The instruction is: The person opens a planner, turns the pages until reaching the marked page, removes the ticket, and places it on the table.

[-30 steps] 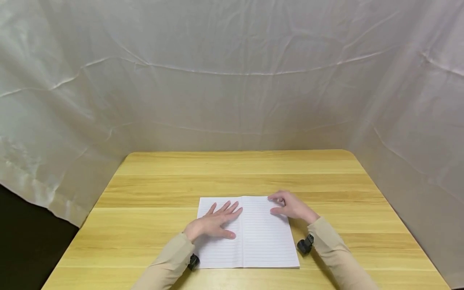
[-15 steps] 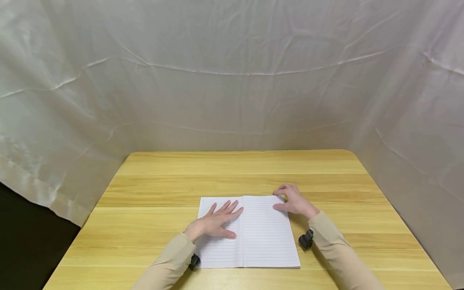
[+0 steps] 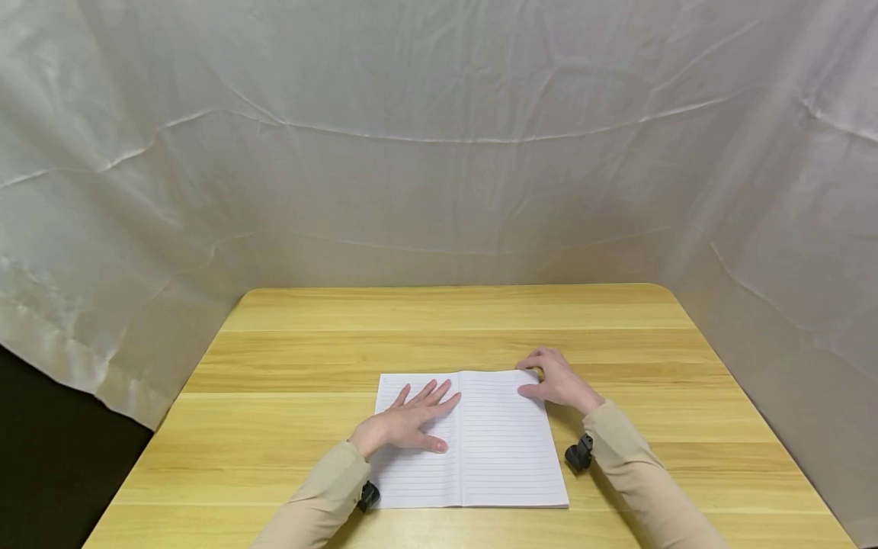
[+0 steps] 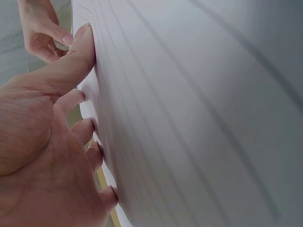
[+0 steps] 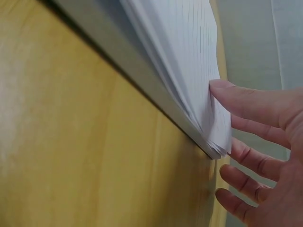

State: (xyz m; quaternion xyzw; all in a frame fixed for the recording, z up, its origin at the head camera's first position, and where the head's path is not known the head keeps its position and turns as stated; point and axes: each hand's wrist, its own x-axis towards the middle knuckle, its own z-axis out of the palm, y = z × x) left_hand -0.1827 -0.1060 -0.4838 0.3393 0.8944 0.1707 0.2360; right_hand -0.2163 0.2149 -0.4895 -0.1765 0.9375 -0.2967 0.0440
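An open lined notebook [image 3: 507,457] lies on the table, its centre fold running away from me. My left hand [image 3: 411,424] rests on the left page with fingers spread; in the left wrist view its thumb and fingertips [image 4: 84,126] press on the paper. My right hand [image 3: 557,380] is at the far right corner of the right page. In the right wrist view the right thumb [image 5: 236,97] lies on the top page, and the index finger bends over the far edge, pinching the corner. The page edges [image 5: 218,150] there are slightly fanned and bent.
The wooden table [image 3: 274,442] extends on all sides of the notebook. Pale sheeting [image 3: 453,191] hangs behind the table and along both sides. A dark area [image 3: 62,450] shows at the lower left. A small black camera [image 3: 578,454] sits on the right wrist.
My right hand has shifted slightly right and away from me, from over the right page to its far corner, and then stayed there. The left hand stays in place on the left page.
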